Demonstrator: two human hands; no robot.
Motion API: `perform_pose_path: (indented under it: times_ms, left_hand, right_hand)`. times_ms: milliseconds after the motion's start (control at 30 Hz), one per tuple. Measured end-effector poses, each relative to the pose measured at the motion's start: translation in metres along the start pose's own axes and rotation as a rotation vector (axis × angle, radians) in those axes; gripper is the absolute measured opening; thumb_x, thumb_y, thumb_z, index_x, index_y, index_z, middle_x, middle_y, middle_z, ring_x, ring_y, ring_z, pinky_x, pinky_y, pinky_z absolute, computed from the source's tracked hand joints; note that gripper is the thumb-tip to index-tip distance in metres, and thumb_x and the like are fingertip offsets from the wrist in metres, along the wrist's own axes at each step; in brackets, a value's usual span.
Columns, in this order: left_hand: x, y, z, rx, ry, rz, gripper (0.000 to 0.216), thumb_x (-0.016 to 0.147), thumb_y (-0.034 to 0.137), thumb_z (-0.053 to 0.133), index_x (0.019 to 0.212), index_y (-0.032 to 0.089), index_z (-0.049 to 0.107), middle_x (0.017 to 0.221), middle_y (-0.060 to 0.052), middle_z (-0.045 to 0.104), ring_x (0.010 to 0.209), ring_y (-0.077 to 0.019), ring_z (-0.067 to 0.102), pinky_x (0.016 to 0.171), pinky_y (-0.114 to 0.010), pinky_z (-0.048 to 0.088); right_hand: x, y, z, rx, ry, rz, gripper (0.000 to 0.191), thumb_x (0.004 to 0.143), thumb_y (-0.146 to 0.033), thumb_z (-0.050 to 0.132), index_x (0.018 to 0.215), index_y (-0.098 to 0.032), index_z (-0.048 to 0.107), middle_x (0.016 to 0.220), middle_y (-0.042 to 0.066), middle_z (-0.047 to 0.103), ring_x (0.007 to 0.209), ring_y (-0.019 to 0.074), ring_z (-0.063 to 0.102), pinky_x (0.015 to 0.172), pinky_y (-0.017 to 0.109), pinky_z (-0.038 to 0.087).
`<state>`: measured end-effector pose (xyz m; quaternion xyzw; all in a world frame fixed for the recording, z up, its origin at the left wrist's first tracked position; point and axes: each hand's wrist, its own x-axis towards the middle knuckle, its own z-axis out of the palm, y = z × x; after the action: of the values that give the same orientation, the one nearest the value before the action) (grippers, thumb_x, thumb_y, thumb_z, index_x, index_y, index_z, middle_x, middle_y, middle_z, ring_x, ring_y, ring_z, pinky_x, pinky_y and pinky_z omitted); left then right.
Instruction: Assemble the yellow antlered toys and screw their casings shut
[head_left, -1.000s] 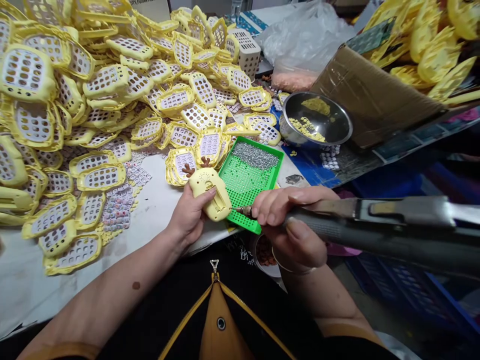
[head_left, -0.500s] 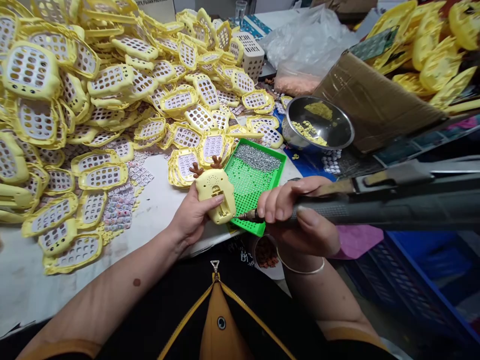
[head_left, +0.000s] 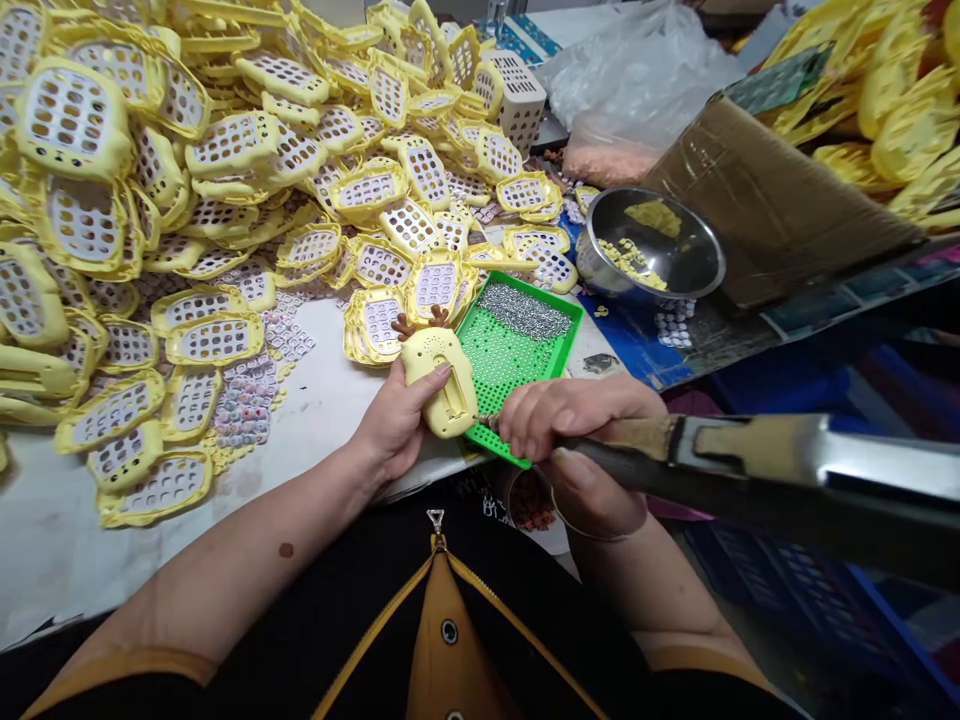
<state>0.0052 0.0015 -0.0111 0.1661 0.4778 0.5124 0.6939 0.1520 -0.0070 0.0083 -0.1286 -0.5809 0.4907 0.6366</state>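
My left hand (head_left: 397, 420) grips a yellow plastic toy housing (head_left: 437, 385) with brown antlers, its back and battery recess turned up toward me. My right hand (head_left: 581, 430) is wrapped round a dark power screwdriver (head_left: 720, 450) lying nearly level. Its bit meets the lower right corner of the housing; whether a screw sits there is too small to tell. Just behind both hands lies a green perforated tray (head_left: 499, 390), with a heap of small silver screws (head_left: 525, 310) at its far end.
Yellow shells with white perforated panels (head_left: 232, 140) pile up across the left and back. A steel bowl (head_left: 652, 245) holds small yellow pieces. Beyond it stand a cardboard box (head_left: 765, 200) and a clear plastic bag (head_left: 637, 75). Below the table edge is a tub of brown parts (head_left: 531, 500).
The screwdriver's rear has swung lower and toward me, and my right hand has turned with it. The housing has shifted slightly. The whole view has moved a little.
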Motion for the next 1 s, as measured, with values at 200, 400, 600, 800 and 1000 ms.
perform_pose_path:
  times_ms: [200, 400, 600, 800, 1000]
  left_hand:
    - [0.002, -0.002, -0.001, 0.054, -0.01, 0.024, 0.044, 0.072, 0.022, 0.072, 0.113, 0.024, 0.053, 0.102, -0.002, 0.067, 0.089, -0.0191, 0.063, 0.073, -0.032, 0.054]
    - [0.004, 0.003, -0.003, 0.1, -0.034, 0.099, 0.043, 0.07, 0.023, 0.074, 0.108, 0.024, 0.054, 0.099, -0.002, 0.067, 0.092, -0.0205, 0.064, 0.077, -0.033, 0.054]
    - [0.004, 0.029, -0.01, 0.0, 0.124, 0.373, 0.047, 0.073, 0.024, 0.071, 0.114, 0.031, 0.051, 0.115, 0.0, 0.064, 0.104, -0.021, 0.062, 0.081, -0.033, 0.055]
    - [-0.01, 0.017, -0.005, 0.026, 0.08, 0.115, 0.044, 0.072, 0.023, 0.073, 0.111, 0.031, 0.054, 0.109, 0.001, 0.067, 0.092, -0.0188, 0.066, 0.08, -0.035, 0.057]
    - [-0.01, -0.004, 0.001, 0.082, -0.003, -0.077, 0.049, 0.072, 0.024, 0.074, 0.116, 0.031, 0.054, 0.107, 0.0, 0.067, 0.085, -0.0165, 0.066, 0.074, -0.033, 0.059]
  right_hand:
    - [0.002, 0.004, 0.0, 0.016, -0.091, 0.019, 0.018, 0.071, -0.01, 0.061, 0.085, -0.02, 0.058, 0.057, -0.004, 0.054, 0.048, 0.0122, 0.053, 0.048, 0.03, 0.048]
    - [0.004, -0.006, 0.006, -0.031, -0.091, -0.041, 0.017, 0.074, -0.013, 0.06, 0.089, -0.02, 0.061, 0.057, -0.002, 0.056, 0.048, 0.0134, 0.055, 0.047, 0.032, 0.049]
    - [0.008, -0.033, -0.007, -0.187, 0.084, -0.091, 0.02, 0.075, -0.024, 0.068, 0.096, -0.025, 0.067, 0.054, -0.004, 0.054, 0.045, 0.0138, 0.053, 0.047, 0.034, 0.05]
    - [0.004, 0.004, -0.051, -0.253, 0.276, -0.132, 0.023, 0.075, -0.02, 0.063, 0.097, -0.027, 0.064, 0.056, -0.006, 0.053, 0.047, 0.0122, 0.05, 0.051, 0.031, 0.045]
    - [-0.004, 0.027, -0.074, -0.266, 0.254, -0.084, 0.021, 0.077, -0.024, 0.064, 0.097, -0.026, 0.059, 0.057, -0.006, 0.052, 0.049, 0.0125, 0.052, 0.05, 0.029, 0.045]
